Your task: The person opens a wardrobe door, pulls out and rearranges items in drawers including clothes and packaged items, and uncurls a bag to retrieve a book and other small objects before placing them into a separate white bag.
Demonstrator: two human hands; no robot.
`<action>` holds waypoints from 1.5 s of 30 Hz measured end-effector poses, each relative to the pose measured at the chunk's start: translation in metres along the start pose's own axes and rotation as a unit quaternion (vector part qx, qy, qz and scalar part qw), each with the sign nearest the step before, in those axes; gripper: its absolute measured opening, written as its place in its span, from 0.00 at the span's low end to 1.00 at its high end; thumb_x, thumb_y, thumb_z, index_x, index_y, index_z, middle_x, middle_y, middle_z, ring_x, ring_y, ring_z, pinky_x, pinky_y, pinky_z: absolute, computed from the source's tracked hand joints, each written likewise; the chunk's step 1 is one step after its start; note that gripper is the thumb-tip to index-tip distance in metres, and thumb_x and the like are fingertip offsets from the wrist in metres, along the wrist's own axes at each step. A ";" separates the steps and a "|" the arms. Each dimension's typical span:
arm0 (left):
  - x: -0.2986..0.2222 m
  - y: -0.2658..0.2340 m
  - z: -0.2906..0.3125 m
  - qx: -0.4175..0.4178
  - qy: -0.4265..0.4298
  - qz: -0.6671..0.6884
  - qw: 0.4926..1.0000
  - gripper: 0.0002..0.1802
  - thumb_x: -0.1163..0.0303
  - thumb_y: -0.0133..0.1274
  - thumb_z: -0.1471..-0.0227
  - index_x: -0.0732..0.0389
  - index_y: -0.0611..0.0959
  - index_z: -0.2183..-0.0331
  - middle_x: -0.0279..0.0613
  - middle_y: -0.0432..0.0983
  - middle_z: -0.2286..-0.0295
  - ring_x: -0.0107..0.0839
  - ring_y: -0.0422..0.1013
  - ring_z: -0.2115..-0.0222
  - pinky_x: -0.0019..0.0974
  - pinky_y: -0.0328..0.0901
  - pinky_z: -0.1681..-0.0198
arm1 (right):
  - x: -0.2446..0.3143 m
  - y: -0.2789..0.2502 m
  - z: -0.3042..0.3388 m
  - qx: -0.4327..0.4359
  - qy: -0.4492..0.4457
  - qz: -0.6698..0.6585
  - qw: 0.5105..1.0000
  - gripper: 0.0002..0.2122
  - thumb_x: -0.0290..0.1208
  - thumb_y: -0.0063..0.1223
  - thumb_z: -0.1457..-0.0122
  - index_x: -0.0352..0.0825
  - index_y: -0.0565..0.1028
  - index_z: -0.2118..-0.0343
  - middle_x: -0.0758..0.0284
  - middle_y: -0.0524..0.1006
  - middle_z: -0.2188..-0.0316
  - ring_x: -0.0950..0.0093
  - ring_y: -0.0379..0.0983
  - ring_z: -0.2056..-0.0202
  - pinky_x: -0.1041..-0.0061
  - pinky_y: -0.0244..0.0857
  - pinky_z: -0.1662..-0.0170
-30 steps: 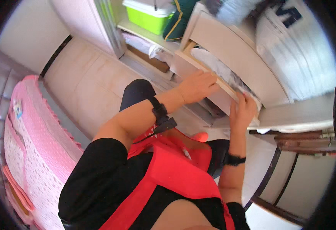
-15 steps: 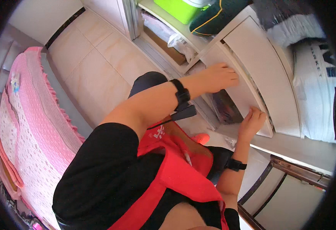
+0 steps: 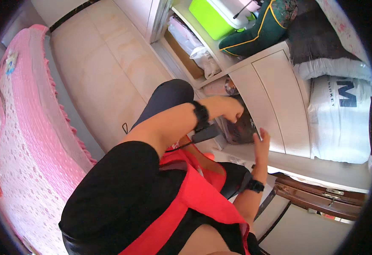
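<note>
My left hand [image 3: 231,110] is in front of the low compartment under the drawers, its fingers curled inward. What they hold, if anything, I cannot make out. Behind the hand, a dark bundle in clear plastic [image 3: 241,127] lies in that compartment, partly covered by my wrist and arm. My right hand [image 3: 261,142] is by the bottom edge of the lower drawer front [image 3: 264,112], with thumb and fingers apart and nothing visible in them. Both pale drawer fronts, the lower and the upper one [image 3: 284,95], sit flush in the cabinet.
A green and white box [image 3: 211,19] and a dark green cushion [image 3: 254,40] sit on the cabinet. Plastic bags [image 3: 203,57] fill an open shelf beside the drawers. A large white bag [image 3: 341,121] stands to the right. A bed with a pink cover [image 3: 33,106] is at left.
The lower drawer front, pulled out and under both hands earlier, now sits flush. My left hand has moved down off it to the low compartment; my right hand has drawn back, fingers spread.
</note>
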State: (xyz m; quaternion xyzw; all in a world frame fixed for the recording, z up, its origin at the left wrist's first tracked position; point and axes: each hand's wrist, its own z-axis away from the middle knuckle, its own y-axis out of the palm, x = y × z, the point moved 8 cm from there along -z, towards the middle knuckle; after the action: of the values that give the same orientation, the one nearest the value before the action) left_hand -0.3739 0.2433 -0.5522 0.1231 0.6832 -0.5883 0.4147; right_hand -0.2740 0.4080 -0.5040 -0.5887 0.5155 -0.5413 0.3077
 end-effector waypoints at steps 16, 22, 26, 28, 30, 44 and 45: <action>0.110 -0.160 0.186 -0.547 -0.083 0.457 0.697 0.13 0.68 0.53 0.52 0.61 0.77 0.63 0.34 0.72 0.71 0.23 0.66 0.71 0.27 0.62 0.69 | 0.160 0.159 -0.049 0.288 0.029 -0.302 0.908 0.33 0.30 0.53 0.47 0.38 0.49 0.40 0.59 0.69 0.54 0.71 0.68 0.58 0.72 0.62 0.56; 0.125 -0.151 0.161 -0.364 -0.084 0.422 0.826 0.15 0.65 0.53 0.54 0.63 0.77 0.63 0.39 0.75 0.72 0.27 0.70 0.69 0.31 0.65 0.68 | 0.195 0.213 -0.077 0.269 0.138 -0.389 0.870 0.39 0.30 0.55 0.50 0.40 0.43 0.38 0.58 0.66 0.54 0.72 0.66 0.59 0.71 0.65 0.60; 0.153 -0.117 0.185 -0.336 -0.213 0.170 0.901 0.13 0.65 0.53 0.55 0.60 0.79 0.65 0.47 0.76 0.68 0.43 0.73 0.66 0.41 0.67 0.64 | 0.143 0.262 -0.127 0.253 0.209 -0.410 0.851 0.42 0.36 0.57 0.51 0.38 0.42 0.38 0.58 0.65 0.54 0.71 0.64 0.56 0.69 0.66 0.58; 0.143 -0.094 0.204 -0.089 -0.324 -0.056 0.940 0.12 0.65 0.55 0.56 0.57 0.79 0.66 0.46 0.76 0.67 0.45 0.73 0.64 0.43 0.67 0.63 | 0.122 0.271 -0.139 0.130 0.306 -0.435 0.836 0.40 0.43 0.59 0.51 0.35 0.49 0.40 0.61 0.66 0.59 0.73 0.64 0.61 0.71 0.65 0.60; 0.132 -0.091 0.222 -0.045 -0.306 -0.080 0.947 0.13 0.65 0.55 0.56 0.58 0.79 0.65 0.46 0.76 0.67 0.45 0.73 0.64 0.44 0.67 0.62 | 0.131 0.283 -0.149 0.149 0.351 -0.461 0.801 0.36 0.46 0.58 0.51 0.38 0.54 0.42 0.63 0.66 0.61 0.74 0.63 0.63 0.72 0.65 0.61; 0.160 -0.087 0.291 -0.107 -0.357 -0.053 0.926 0.17 0.63 0.55 0.57 0.59 0.77 0.63 0.47 0.76 0.69 0.46 0.72 0.65 0.45 0.67 0.63 | 0.103 0.317 -0.157 0.033 0.338 -0.492 0.802 0.12 0.40 0.52 0.45 0.35 0.67 0.68 0.69 0.67 0.83 0.76 0.66 0.83 0.73 0.66 0.78; 0.162 -0.088 0.285 -0.108 -0.349 -0.065 0.929 0.17 0.63 0.55 0.57 0.59 0.77 0.63 0.47 0.76 0.68 0.45 0.72 0.64 0.45 0.67 0.62 | 0.105 0.317 -0.149 0.031 0.298 -0.484 0.822 0.12 0.38 0.50 0.44 0.35 0.67 0.67 0.68 0.67 0.85 0.75 0.65 0.85 0.74 0.65 0.80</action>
State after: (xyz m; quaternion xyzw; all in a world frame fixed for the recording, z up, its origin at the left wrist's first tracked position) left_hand -0.4133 -0.0915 -0.5954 -0.1804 0.5612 -0.5424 0.5986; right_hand -0.5150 0.2497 -0.7283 -0.5626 0.2138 -0.7855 -0.1441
